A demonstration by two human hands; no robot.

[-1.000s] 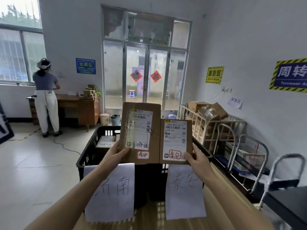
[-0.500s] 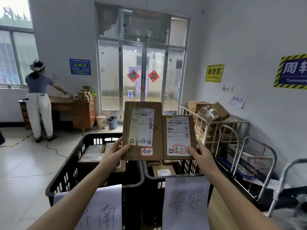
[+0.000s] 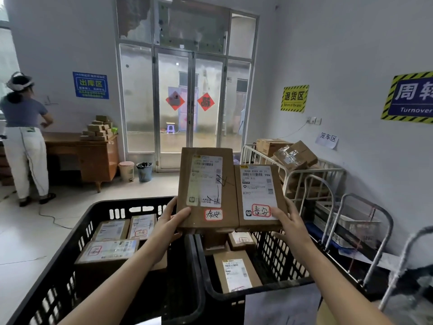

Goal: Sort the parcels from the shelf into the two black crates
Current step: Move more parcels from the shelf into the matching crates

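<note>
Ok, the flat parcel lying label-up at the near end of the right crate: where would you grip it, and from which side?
Probably from straight above, with the fingers pinching across its two long edges. The parcel lies flat and looks thin. Its near end is hidden behind the right crate rim, and the crate walls would likely block a sideways approach.

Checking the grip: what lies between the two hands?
Head view: the taller parcel in the left hand and the shorter parcel in the right hand.

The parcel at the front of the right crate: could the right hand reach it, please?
Probably yes: the front parcel lies uncovered in the right crate, but the right hand grips the B393 parcel.
</note>
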